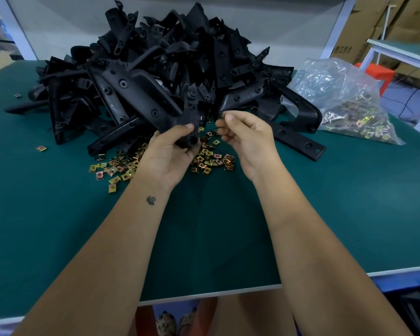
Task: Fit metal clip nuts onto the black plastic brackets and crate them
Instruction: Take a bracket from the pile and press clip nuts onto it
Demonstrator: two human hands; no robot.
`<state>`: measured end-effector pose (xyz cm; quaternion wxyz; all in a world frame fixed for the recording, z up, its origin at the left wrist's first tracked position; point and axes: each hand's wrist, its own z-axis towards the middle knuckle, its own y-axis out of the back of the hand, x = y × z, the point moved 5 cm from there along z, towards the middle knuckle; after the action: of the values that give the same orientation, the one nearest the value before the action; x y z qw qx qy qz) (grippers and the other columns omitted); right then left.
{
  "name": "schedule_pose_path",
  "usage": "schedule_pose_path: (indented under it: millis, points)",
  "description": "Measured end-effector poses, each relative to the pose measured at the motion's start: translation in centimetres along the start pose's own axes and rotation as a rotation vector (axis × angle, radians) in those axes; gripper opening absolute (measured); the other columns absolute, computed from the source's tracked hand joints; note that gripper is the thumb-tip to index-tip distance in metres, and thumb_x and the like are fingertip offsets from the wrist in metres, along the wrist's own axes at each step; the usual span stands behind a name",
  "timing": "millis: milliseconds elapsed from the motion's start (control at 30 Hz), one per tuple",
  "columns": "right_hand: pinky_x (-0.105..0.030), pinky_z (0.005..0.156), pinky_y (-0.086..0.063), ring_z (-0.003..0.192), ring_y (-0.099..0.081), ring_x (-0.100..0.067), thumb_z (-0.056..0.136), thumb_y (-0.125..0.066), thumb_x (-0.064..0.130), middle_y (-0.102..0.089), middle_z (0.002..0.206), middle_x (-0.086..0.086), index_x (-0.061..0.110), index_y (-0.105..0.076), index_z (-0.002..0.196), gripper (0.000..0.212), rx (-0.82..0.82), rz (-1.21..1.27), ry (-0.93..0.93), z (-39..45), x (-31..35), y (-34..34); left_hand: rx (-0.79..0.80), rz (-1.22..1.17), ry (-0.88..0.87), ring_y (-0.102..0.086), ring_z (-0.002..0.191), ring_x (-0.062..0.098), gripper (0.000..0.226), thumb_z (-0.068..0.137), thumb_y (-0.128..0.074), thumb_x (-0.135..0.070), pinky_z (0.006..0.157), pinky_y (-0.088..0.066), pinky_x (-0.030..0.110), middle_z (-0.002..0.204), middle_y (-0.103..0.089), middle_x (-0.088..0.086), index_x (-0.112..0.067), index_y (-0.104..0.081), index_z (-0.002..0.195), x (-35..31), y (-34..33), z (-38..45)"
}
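Many loose clip nuts (205, 163) beneath both hands, perhaps partly hidden.

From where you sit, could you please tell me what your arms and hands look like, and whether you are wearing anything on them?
Both forearms are bare, with no sleeves in view. The left hand and right hand wear no gloves, rings or watch. A small dark swan-shaped tattoo marks the left forearm near the wrist.

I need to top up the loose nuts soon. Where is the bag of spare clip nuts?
In the head view, the clear plastic bag lies on the green table at the far right, beside the bracket pile.
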<state>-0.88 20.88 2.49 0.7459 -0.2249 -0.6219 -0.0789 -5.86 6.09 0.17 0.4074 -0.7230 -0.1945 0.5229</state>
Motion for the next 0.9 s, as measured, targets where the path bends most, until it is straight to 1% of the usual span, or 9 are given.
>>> schedule_pose_path:
  millis: [67,133,200,333,400,500,600,733,900]
  points:
    - [-0.025,0.075,-0.054,0.075,-0.067,-0.011,0.093,-0.06,-0.001,-0.074,0.082,-0.002,0.011,-0.068,0.095,0.015,0.018,0.037,0.012,0.0,0.1,-0.1,0.01,-0.001,0.009,-0.061,0.084,0.02,0.03,0.085,-0.064,0.008,0.071,-0.056,0.029,0.096,-0.063,0.01,-0.01,-0.047,0.104,0.1,0.0,0.0]
    - [-0.026,0.077,-0.053,0.077,-0.067,-0.013,0.091,-0.061,-0.004,-0.073,0.084,-0.004,0.011,-0.068,0.097,0.017,0.028,0.056,0.02,0.0,0.1,-0.2,0.012,0.023,0.011,-0.062,0.084,0.02,0.024,0.086,-0.065,0.007,0.069,-0.056,0.029,0.094,-0.064,0.009,-0.011,-0.05,0.091,0.3,0.0,-0.1]
    - [-0.026,0.079,-0.053,0.08,-0.067,-0.014,0.09,-0.062,-0.005,-0.072,0.088,-0.006,0.01,-0.068,0.101,0.019,0.036,0.073,0.019,-0.1,0.1,-0.3,0.017,0.045,0.009,-0.062,0.088,0.02,0.023,0.086,-0.065,0.007,0.068,-0.056,0.029,0.096,-0.064,0.008,-0.012,-0.052,0.089,0.3,-0.1,-0.1]
    - [-0.025,0.078,-0.053,0.079,-0.067,-0.014,0.089,-0.063,-0.005,-0.073,0.085,-0.005,0.008,-0.07,0.097,0.017,0.037,0.1,0.01,-0.2,0.0,-0.7,0.041,0.114,0.017,-0.065,0.088,0.016,0.032,0.088,-0.063,0.005,0.073,-0.056,0.029,0.101,-0.067,0.005,-0.012,-0.052,0.113,0.5,-0.4,-0.1]
    - [-0.026,0.078,-0.053,0.079,-0.067,-0.014,0.089,-0.063,-0.006,-0.073,0.084,-0.003,0.008,-0.07,0.095,0.017,0.041,0.11,0.01,-0.3,0.0,-0.9,0.062,0.155,0.02,-0.066,0.089,0.014,0.036,0.089,-0.061,0.004,0.073,-0.056,0.028,0.105,-0.068,0.003,-0.013,-0.051,0.119,0.6,-0.7,-0.2]
    - [-0.027,0.08,-0.053,0.081,-0.066,-0.015,0.088,-0.064,-0.005,-0.072,0.084,-0.003,0.008,-0.069,0.096,0.016,0.048,0.106,0.002,-0.3,-0.1,-1.1,0.089,0.201,0.021,-0.065,0.091,0.012,0.042,0.089,-0.06,0.004,0.073,-0.054,0.028,0.109,-0.067,0.002,-0.014,-0.051,0.125,0.7,-1.0,-0.4]
    - [-0.029,0.082,-0.054,0.078,-0.066,-0.015,0.088,-0.064,-0.004,-0.072,0.08,-0.002,0.008,-0.07,0.095,0.015,0.048,0.102,-0.009,-0.3,-0.2,-1.1,0.102,0.221,0.019,-0.065,0.093,0.012,0.043,0.089,-0.06,0.005,0.074,-0.053,0.027,0.11,-0.067,0.001,-0.015,-0.051,0.126,0.7,-1.1,-0.5]
    - [-0.027,0.079,-0.055,0.073,-0.066,-0.013,0.088,-0.064,-0.004,-0.07,0.078,-0.002,0.006,-0.069,0.096,0.013,0.046,0.119,-0.031,-0.3,-0.3,-1.0,0.115,0.239,0.015,-0.063,0.098,0.014,0.044,0.089,-0.059,0.007,0.073,-0.052,0.027,0.113,-0.066,0.002,-0.015,-0.051,0.126,0.7,-1.1,-0.6]
    - [-0.025,0.075,-0.054,0.073,-0.065,-0.013,0.089,-0.063,-0.004,-0.069,0.079,-0.004,0.007,-0.069,0.092,0.013,0.051,0.162,-0.06,-0.4,-0.4,-1.2,0.114,0.263,0.01,-0.064,0.096,0.015,0.058,0.089,-0.058,0.008,0.069,-0.053,0.026,0.117,-0.065,0.004,-0.009,-0.044,0.143,0.7,-1.1,-0.6]
